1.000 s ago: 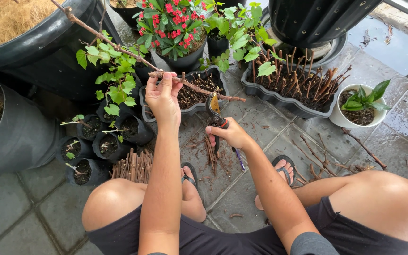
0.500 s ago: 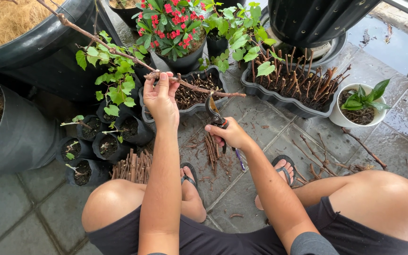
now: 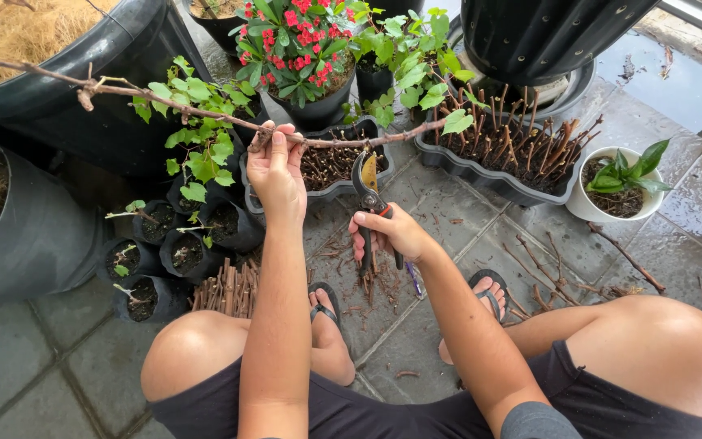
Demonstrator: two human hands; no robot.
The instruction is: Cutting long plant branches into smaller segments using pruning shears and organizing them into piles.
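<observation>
Person squatting on wet grey tiles, sandals on. Right hand (image 3: pixel 390 234) wrapped round the handles of the pruning shears (image 3: pixel 370 199), blades upright and parted, tips just under the branch. Left hand (image 3: pixel 276 171) raised, fingers pinching the branch (image 3: pixel 205 112) from below. Branch is long, thin, bare; axis runs nearly level left to right, thick end off frame left, cut tip pointing right over the black tray of cuttings (image 3: pixel 497 154). Loose cut sticks (image 3: pixel 229 289) on the tiles by the left knee. Behind: small black grow bags (image 3: pixel 172 244), red-flowered pot plant (image 3: pixel 302 49), white pot (image 3: pixel 615 183).
</observation>
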